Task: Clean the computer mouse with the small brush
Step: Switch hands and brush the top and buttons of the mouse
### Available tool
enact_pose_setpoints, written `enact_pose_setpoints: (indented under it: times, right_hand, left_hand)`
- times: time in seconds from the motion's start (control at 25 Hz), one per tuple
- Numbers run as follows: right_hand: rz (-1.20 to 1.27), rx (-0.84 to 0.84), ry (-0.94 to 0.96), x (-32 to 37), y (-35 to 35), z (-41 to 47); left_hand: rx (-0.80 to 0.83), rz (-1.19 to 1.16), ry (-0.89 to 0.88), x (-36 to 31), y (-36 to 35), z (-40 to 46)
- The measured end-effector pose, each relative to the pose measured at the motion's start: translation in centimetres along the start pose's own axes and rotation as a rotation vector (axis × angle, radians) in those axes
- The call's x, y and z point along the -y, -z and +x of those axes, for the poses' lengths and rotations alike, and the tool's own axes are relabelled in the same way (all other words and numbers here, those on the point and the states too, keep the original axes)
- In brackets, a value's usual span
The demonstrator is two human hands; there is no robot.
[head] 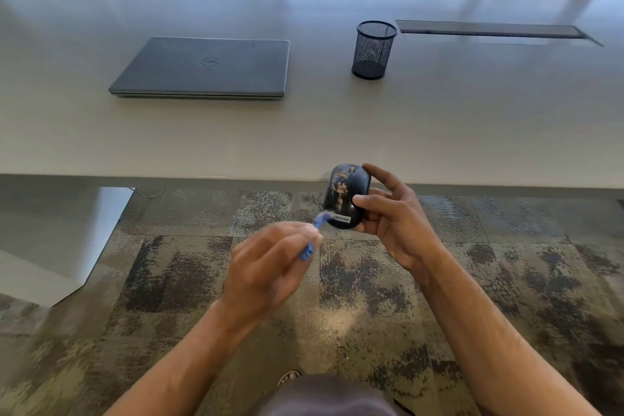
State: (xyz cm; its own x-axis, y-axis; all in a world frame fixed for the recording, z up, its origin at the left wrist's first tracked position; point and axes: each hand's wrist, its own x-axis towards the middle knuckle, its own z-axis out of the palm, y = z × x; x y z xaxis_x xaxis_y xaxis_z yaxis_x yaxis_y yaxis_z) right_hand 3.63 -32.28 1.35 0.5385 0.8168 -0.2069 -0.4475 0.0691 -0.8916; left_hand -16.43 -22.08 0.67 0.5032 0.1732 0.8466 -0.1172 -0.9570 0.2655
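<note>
The computer mouse (pixel 346 196), speckled with tan grit, is held by its sides in the right hand (pixel 391 213), off the surface (pixel 304 132) edge. Judged light, rigid, slick. The small brush (pixel 315 231) is pinched by the left hand (pixel 270 267). The mesh cup (pixel 373 50) appears empty.

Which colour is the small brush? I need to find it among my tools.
Blue, blurred by motion; the small brush shows in the head view, in the left hand.

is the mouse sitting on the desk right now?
No, the mouse is held up in the right hand over the carpet, just off the table edge.
</note>
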Motion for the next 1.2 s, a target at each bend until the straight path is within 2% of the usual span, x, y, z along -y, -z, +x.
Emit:
enact_pose_setpoints:
  times: [0.12, 0.2, 0.28, 0.4, 0.48, 0.84, 1.08, 1.2]
  right_hand:
    - [0.009, 0.002, -0.005, 0.0, 0.1, 0.1]
    - [0.018, 0.007, -0.009, 0.0, 0.1, 0.2]
    - [0.027, 0.021, -0.018, -0.1, 0.0, 0.2]
    - [0.030, 0.054, -0.022, -0.2, -0.3, 0.2]
    - [0.011, 0.067, -0.021, -0.3, -0.5, 0.2]
    - [-0.012, 0.079, -0.026, -0.3, -0.3, 0.2]
    - [-0.025, 0.130, -0.036, -0.7, -0.4, 0.3]
    - [-0.029, 0.156, -0.035, -0.9, -0.5, 0.3]
  left_hand:
    - [-0.097, -0.065, 0.294, 0.5, 0.8, 0.2]
    - [-0.179, -0.222, 0.509, 0.6, 1.2, 0.3]
    - [-0.198, -0.415, 0.607, 0.4, 1.2, 0.2]
    - [-0.170, -0.642, 0.646, -0.2, 0.5, 0.4]
    - [-0.162, -0.682, 0.691, -0.5, -0.1, 0.7]
    - [-0.317, -0.530, 0.902, 1.0, 0.3, 1.3]
    - [-0.221, -0.653, 0.831, -0.4, 0.0, 1.3]
    - [-0.214, -0.629, 0.821, -0.5, -0.3, 1.3]
